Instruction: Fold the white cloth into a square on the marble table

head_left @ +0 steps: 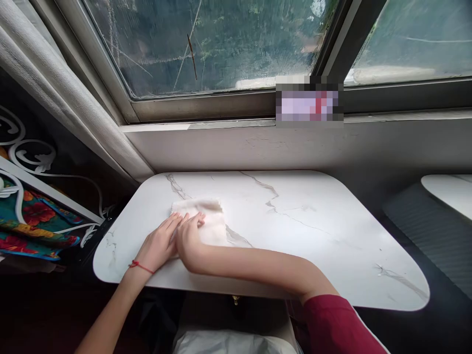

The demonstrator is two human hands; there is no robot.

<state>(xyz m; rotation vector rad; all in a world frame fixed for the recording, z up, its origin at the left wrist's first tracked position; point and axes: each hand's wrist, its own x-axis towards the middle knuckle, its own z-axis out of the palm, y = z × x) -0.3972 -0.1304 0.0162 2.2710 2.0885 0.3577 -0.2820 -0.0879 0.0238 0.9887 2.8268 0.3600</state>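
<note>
A thin white cloth [212,221] lies spread on the marble-patterned white tabletop [295,221], left of its middle. My left hand [158,243], with a red string bracelet at the wrist, lies flat at the cloth's left edge, fingers stretched out and close together. Beside it and touching it, my right hand [190,238] is bent sharply at the wrist and presses down on the cloth. Its fingers look curled onto the fabric, though they are partly hidden behind the back of the hand. The cloth's near left corner is covered by both hands.
Behind the table stand a pale wall [221,147] and a metal-framed window [206,109]. A white curtain [73,93] hangs at the left, near a white scrolled metal frame [55,189] and flowered fabric [39,214]. Another white top [448,189] shows at the right.
</note>
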